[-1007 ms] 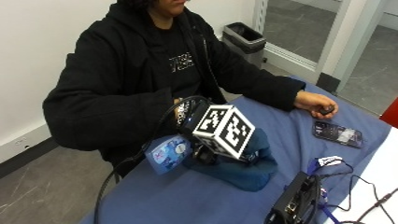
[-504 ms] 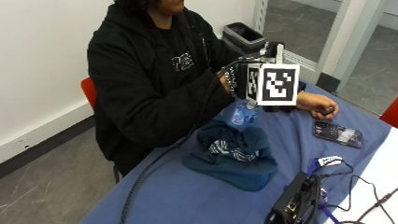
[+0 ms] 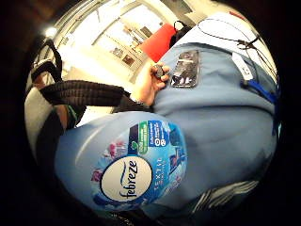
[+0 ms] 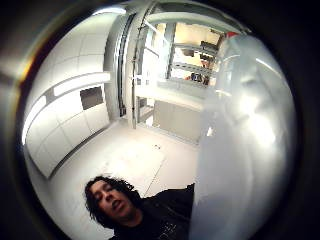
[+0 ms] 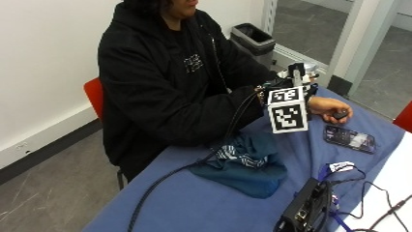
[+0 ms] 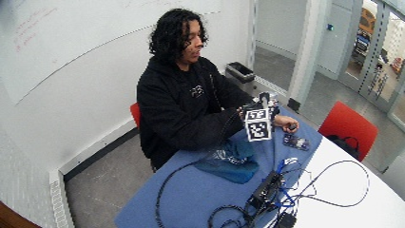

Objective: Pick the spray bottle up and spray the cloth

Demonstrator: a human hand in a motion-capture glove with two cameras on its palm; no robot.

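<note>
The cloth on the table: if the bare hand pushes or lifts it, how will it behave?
The cloth lies crumpled in soft folds on the blue table cover, so it is probably floppy and would drape if lifted. It looks thin, so likely light. Pushed, it would probably bunch rather than slide whole.

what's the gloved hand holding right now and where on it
The right hand holds the spray bottle lifted off the table, above the cloth. Its body lies against the palm, so the hold looks to be around the body, but the exact spot is hidden.
</note>
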